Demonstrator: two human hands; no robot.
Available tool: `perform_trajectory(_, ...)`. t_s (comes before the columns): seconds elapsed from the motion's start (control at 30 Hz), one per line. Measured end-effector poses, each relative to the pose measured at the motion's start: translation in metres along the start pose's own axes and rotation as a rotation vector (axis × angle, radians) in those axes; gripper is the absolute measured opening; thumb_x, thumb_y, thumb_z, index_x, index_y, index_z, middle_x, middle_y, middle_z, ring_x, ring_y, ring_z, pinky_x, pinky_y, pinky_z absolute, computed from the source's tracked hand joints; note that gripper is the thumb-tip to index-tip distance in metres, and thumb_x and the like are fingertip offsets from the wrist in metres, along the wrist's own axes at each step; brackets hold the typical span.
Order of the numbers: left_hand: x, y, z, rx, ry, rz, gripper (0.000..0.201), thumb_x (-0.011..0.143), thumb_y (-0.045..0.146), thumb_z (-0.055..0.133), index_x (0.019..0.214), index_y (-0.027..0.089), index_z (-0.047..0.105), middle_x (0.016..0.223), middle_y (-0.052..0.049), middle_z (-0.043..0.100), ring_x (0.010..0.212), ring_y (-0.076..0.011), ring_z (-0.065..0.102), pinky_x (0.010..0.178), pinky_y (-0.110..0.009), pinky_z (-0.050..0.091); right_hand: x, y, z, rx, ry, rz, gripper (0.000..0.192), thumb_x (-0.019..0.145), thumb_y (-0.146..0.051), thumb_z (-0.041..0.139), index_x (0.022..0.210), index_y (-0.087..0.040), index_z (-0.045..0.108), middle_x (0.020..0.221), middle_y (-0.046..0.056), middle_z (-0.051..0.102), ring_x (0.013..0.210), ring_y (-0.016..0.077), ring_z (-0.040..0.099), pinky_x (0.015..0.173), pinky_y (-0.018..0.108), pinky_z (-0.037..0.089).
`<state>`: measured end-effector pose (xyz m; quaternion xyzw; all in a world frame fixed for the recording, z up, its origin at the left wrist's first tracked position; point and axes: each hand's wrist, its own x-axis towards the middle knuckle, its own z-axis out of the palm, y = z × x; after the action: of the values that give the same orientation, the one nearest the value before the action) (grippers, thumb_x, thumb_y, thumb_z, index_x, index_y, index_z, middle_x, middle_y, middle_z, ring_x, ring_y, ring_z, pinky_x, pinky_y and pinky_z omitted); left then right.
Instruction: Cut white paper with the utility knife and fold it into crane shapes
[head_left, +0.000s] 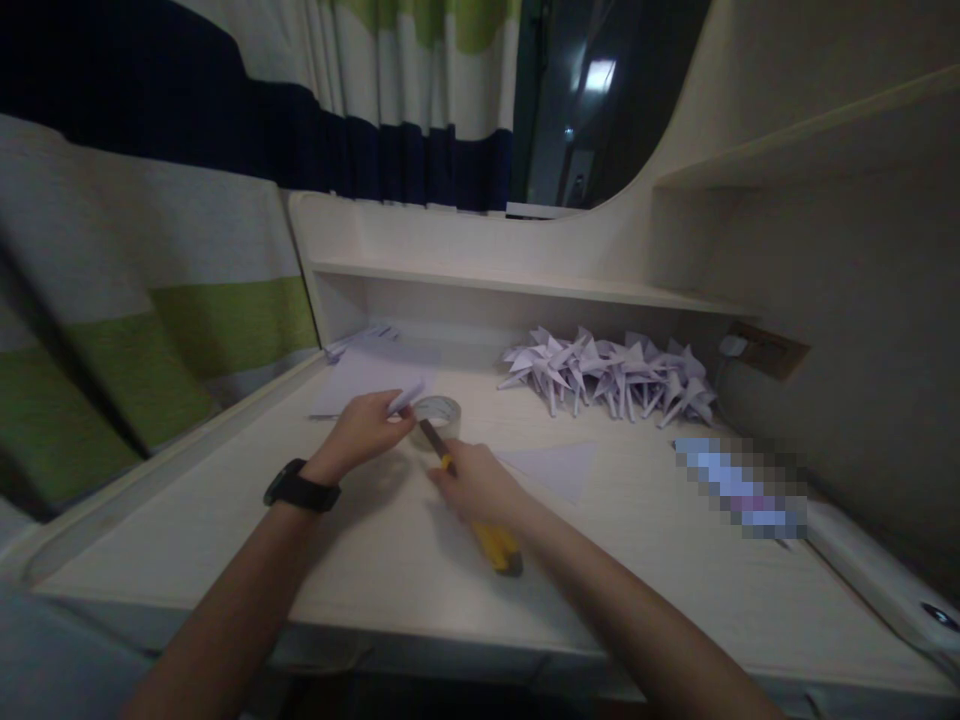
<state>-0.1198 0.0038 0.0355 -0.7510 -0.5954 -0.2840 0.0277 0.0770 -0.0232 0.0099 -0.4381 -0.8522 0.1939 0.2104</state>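
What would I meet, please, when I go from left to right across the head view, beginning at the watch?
Black watch, left hand holding folded paper, roll of tape, right hand holding yellow cutter, paper pinwheels, white plug, long white device.

left grip (366,428) pinched, right grip (480,482) curled, forearms (637,610) converging forward

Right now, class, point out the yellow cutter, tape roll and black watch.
Yellow cutter (495,546): head view, its handle.
Tape roll (451,426): head view, its outer side.
Black watch (313,493): head view, its strap.
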Motion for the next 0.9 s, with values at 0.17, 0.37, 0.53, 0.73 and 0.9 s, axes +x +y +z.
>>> perform_trajectory(0.17, 0.0, -0.001, 0.0, 0.019, -0.009, 0.02, 0.022, 0.078, 0.035, 0.049, 0.073, 0.019, 0.063, 0.069, -0.004, 0.067, 0.066, -0.0197, 0.061, 0.06, -0.026, 0.038, 0.002, -0.003, -0.001, 0.025, -0.007, -0.023, 0.032, 0.087, -0.029, 0.049, 0.115, -0.015, 0.059, 0.081, 0.009, 0.07, 0.064, 0.0182, 0.064, 0.063, 0.028, 0.047)
perform_trajectory(0.37, 0.001, 0.001, 0.0, -0.065, 0.001, -0.003, 0.021, 0.075, 0.033, 0.051, 0.072, 0.018, 0.065, 0.067, -0.004, 0.066, 0.063, -0.0194, 0.06, 0.058, -0.026, 0.038, 0.009, -0.011, 0.003, 0.105, -0.108, 0.0, 0.038, 0.087, -0.027, 0.047, 0.122, -0.014, 0.054, 0.07, 0.005, 0.068, 0.047, 0.0136, 0.059, 0.052, 0.024, 0.046)
perform_trajectory(0.53, 0.002, 0.001, -0.002, -0.106, 0.018, -0.073, 0.019, 0.072, 0.032, 0.053, 0.07, 0.018, 0.066, 0.069, -0.004, 0.067, 0.064, -0.0199, 0.061, 0.058, -0.026, 0.04, 0.011, -0.01, 0.006, 0.01, -0.101, -0.032, 0.028, 0.083, -0.027, 0.05, 0.106, -0.017, 0.063, 0.08, 0.008, 0.071, 0.059, 0.0164, 0.064, 0.058, 0.025, 0.046)
perform_trajectory(0.73, 0.003, -0.01, -0.002, -0.094, -0.003, -0.035, 0.014, 0.069, 0.031, 0.058, 0.071, 0.02, 0.066, 0.073, -0.003, 0.069, 0.069, -0.0203, 0.063, 0.063, -0.026, 0.042, 0.004, 0.001, 0.009, -0.262, -0.144, -0.121, 0.024, 0.078, -0.029, 0.054, 0.094, -0.018, 0.067, 0.09, 0.01, 0.071, 0.081, 0.0252, 0.066, 0.066, 0.029, 0.044)
perform_trajectory(0.9, 0.002, -0.014, -0.008, -0.003, -0.007, -0.024, 0.012, 0.069, 0.026, 0.054, 0.07, 0.02, 0.064, 0.07, -0.003, 0.068, 0.069, -0.0204, 0.063, 0.062, -0.026, 0.041, -0.001, 0.003, 0.011, -0.29, -0.154, -0.139, 0.029, 0.083, -0.04, 0.053, 0.1, -0.02, 0.067, 0.089, 0.009, 0.068, 0.078, 0.0227, 0.064, 0.063, 0.028, 0.042)
